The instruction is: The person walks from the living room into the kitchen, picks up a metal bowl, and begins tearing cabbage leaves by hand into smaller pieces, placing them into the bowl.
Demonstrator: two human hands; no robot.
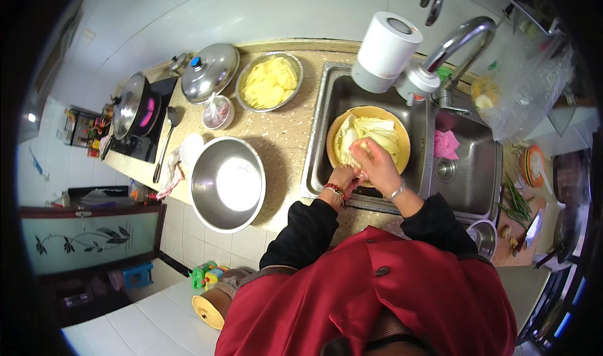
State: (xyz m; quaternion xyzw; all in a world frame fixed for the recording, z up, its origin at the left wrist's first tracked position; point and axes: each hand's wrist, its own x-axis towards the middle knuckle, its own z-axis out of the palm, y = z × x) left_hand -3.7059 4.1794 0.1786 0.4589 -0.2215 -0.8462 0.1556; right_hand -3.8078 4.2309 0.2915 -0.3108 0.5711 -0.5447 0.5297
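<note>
A yellow bowl (331, 144) sits in the large basin of the steel sink (419, 162). Napa cabbage leaves (379, 132), pale with white ribs, fill it. Both hands meet over the bowl's near rim. My right hand (375, 163) is bent over the leaves, with a pale bit of cabbage showing at its fingers. Close beside it, lower and to the left, is my left hand (345, 179), wearing a red bead bracelet. Its fingertips are partly hidden by the right hand, so its hold cannot be made out.
Left of the sink stand a large steel basin (202, 181) and a steel bowl of sliced potatoes (268, 82). A lidded wok (132, 106) is on a glowing cooktop (162, 115). The faucet (461, 31) arches behind the sink. At right, a knife (533, 228) lies on a cutting board (523, 254).
</note>
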